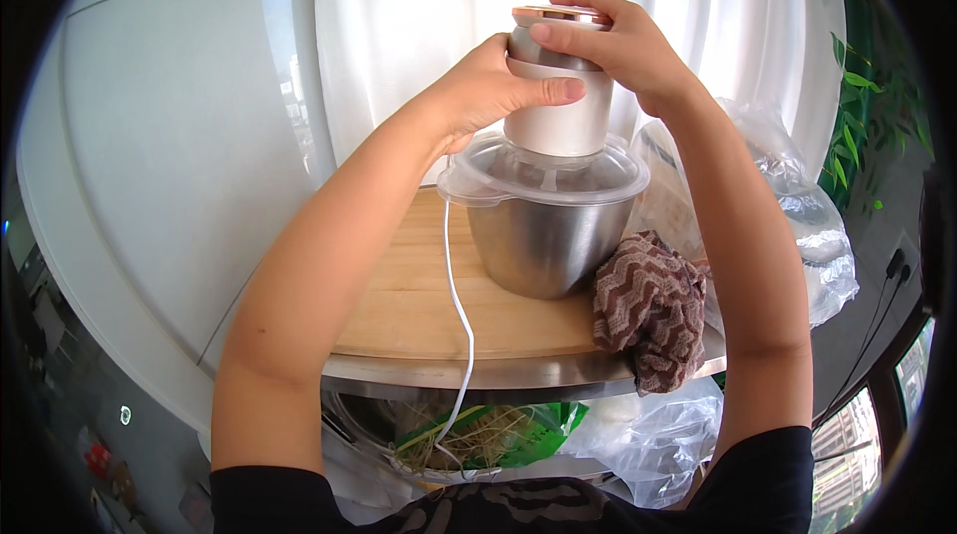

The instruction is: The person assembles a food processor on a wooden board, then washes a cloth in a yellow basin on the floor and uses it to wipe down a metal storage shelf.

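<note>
A food chopper stands on the wooden board, with a white and silver motor unit (560,127) on top, a clear plastic lid (477,180) and a stainless steel bowl (546,245). My left hand (488,90) wraps round the motor unit's left side, thumb across its front. My right hand (626,43) grips the silver upper part from the right, some fingers over the shiny top. Whether either hand presses a button cannot be seen. A white power cord (461,310) hangs down from the chopper's left side over the board's front edge.
The round wooden board (409,310) has a metal-edged surface under it. A brown zigzag-patterned cloth (650,305) lies right of the bowl, hanging over the edge. Clear plastic bags (812,235) sit at the right. Below are a green bag (538,434) and dry stalks. White curtains hang behind.
</note>
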Available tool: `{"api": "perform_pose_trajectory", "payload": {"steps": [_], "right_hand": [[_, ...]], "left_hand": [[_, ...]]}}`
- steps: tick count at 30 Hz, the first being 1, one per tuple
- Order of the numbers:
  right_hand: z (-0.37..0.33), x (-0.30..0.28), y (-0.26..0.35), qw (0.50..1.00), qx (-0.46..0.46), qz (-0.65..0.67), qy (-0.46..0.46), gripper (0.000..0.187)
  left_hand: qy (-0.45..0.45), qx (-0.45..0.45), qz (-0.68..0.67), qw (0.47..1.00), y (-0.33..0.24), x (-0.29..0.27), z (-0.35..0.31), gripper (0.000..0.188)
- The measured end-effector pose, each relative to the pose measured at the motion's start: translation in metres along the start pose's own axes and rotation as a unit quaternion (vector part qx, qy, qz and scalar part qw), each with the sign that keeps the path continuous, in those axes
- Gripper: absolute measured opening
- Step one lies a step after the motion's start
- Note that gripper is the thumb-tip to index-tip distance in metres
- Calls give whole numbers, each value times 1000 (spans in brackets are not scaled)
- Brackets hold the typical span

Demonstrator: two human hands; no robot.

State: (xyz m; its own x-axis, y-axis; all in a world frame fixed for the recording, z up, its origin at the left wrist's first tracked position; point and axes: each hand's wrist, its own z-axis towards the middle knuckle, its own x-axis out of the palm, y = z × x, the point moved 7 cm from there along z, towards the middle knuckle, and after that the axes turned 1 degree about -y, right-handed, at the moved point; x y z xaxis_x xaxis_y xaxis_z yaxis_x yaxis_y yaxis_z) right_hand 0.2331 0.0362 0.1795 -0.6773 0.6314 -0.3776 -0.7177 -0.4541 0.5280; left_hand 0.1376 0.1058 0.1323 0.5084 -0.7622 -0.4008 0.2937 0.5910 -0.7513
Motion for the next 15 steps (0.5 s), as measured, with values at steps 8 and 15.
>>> {"api": "perform_pose_trajectory", "payload": {"steps": [8, 15], "right_hand": [[-4, 6, 12, 963, -14, -261, -67, 87], [0, 2, 1, 989, -62, -133, -34, 92]], "left_hand": [[-45, -29, -23, 998, 20, 2, 3, 83], [-30, -44, 15, 998, 20, -3, 5, 73]]}}
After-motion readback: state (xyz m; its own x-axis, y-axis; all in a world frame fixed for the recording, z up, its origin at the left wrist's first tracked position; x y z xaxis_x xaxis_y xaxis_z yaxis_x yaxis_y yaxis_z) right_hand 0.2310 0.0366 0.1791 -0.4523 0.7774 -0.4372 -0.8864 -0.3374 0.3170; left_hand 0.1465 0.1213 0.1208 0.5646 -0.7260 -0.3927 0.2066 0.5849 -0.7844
